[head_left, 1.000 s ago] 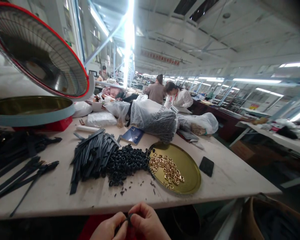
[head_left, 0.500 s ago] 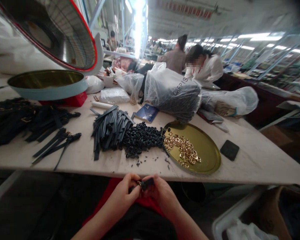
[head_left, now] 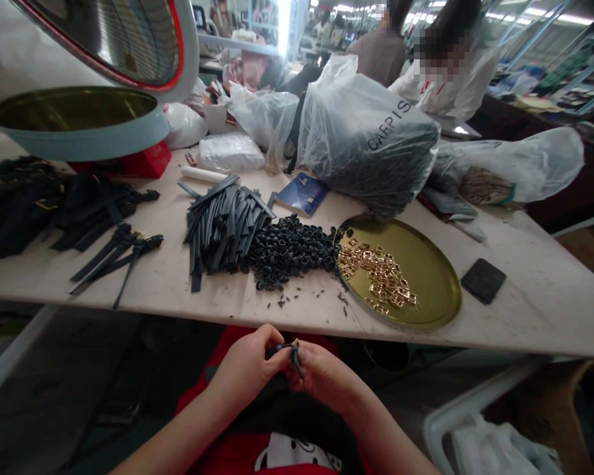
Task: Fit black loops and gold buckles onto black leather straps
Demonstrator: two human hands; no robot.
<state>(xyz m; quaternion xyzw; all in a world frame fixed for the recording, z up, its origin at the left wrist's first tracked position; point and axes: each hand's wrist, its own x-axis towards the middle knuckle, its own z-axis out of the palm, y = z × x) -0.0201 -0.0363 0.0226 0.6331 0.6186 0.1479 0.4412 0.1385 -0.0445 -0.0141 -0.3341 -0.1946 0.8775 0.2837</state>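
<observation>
My left hand (head_left: pixel 254 358) and my right hand (head_left: pixel 323 373) meet below the table's front edge, both closed on one dark strap (head_left: pixel 296 359). Part of the strap is hidden by the fingers. Beyond them on the table lie a heap of flat dark strips (head_left: pixel 228 227) and, touching it, a pile of small black loops (head_left: pixel 294 249). Gold buckles (head_left: pixel 383 277) are spread over the left part of a round gold tray (head_left: pixel 438 297). Several dark straps with buckles (head_left: pixel 121 254) lie at the left.
A blue scale pan (head_left: pixel 84 138) on a red base stands at the back left. Behind the piles are a blue booklet (head_left: pixel 303 193) and a large plastic bag (head_left: pixel 366 138). A black square pad (head_left: pixel 484 280) lies right of the tray. Two people are beyond the table.
The view has tilted down and come closer to the table. Between my hands the dark strap has turned from lying sideways to hanging downward.
</observation>
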